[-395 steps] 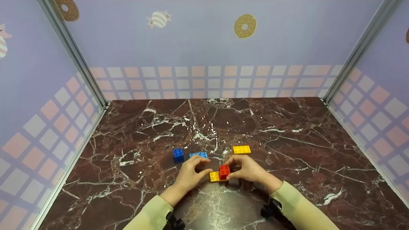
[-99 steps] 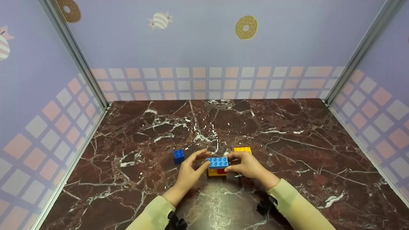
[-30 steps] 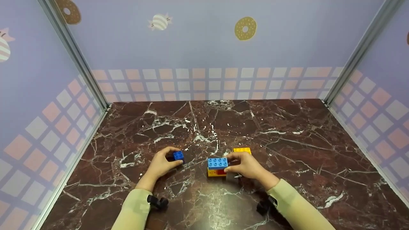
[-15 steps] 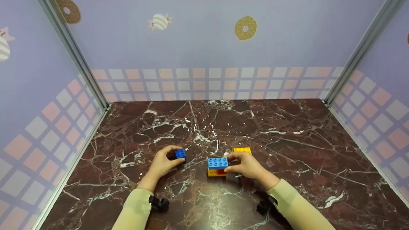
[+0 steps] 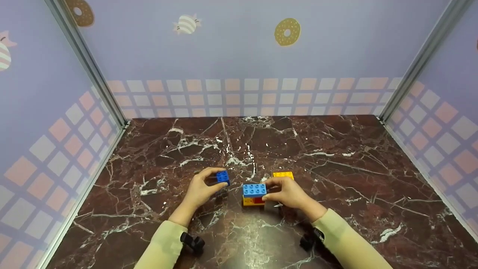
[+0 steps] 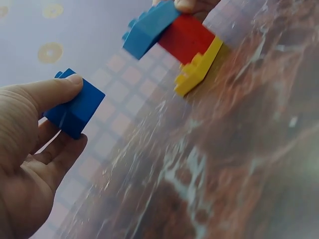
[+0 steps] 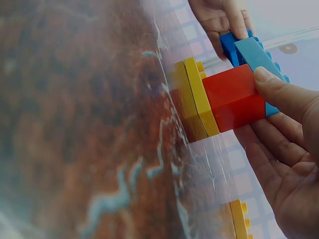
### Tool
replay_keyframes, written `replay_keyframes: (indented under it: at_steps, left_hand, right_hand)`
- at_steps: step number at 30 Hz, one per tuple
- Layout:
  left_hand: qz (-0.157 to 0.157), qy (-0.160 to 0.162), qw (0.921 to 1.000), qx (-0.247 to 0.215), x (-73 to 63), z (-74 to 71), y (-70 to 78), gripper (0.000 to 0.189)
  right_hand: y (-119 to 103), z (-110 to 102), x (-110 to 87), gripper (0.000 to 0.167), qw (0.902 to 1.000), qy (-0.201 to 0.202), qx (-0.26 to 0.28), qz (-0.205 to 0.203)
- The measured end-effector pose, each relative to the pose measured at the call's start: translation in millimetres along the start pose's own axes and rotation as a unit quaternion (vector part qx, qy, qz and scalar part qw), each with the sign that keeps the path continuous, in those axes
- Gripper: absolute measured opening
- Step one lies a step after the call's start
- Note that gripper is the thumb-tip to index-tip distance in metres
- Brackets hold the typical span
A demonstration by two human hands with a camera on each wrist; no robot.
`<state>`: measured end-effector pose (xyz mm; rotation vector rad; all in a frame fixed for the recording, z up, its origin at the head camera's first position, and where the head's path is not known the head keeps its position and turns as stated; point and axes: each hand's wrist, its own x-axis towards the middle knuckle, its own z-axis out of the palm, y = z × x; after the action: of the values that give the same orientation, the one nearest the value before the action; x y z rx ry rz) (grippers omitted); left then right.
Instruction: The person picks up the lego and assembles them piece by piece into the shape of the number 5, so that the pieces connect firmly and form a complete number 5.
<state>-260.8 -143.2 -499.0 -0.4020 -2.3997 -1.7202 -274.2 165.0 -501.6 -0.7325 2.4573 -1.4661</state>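
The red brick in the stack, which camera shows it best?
The right wrist view: the red brick fills the frame, sandwiched between yellow and light-blue bricks. The left wrist view shows it smaller, near the top edge. The head view shows only a sliver.

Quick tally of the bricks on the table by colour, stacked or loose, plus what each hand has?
Blue: 2, the dark blue brick pinched in the left hand and the light blue brick topping the stack, steadied by the right hand.
Yellow: 2, the yellow base plate and the loose yellow plate.
Red: 1, the red brick mid-stack.
Total: 5.
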Motion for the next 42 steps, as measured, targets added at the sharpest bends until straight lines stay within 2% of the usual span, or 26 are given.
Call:
replay_keyframes:
  at_steps: [6,13,19,23,30,42]
  left_hand:
    - [0.002,-0.005,0.9999,-0.01,-2.1,8.9,10.4,0.042]
    - [0.0,-0.005,0.9967,-0.081,-3.5,21.6,21.4,0.046]
    - [0.008,0.011,0.9966,-0.081,-5.6,33.0,25.1,0.044]
    - [0.009,0.01,0.9959,-0.089,-6.1,39.8,27.5,0.044]
    - [0.042,0.002,0.9954,-0.087,-3.4,49.8,31.3,0.043]
    - [0.018,-0.018,0.9944,-0.103,-6.3,59.2,31.7,0.042]
  right_hand:
    - [0.1,-0.6,0.3,0.038,0.9999,-0.002,0.005,-0.01]
    - [0.6,-0.3,0.3,0.038,1.0,0.002,0.007,-0.004]
    - [-0.4,-1.2,-0.4,0.039,0.9999,0.001,0.015,-0.004]
    - [0.9,-1.3,-0.6,0.039,0.9998,0.001,0.018,-0.008]
    - [2.0,-0.1,-0.2,0.037,0.9997,0.002,0.013,-0.019]
    - [-1.4,0.5,0.1,0.036,0.9998,0.002,0.014,-0.015]
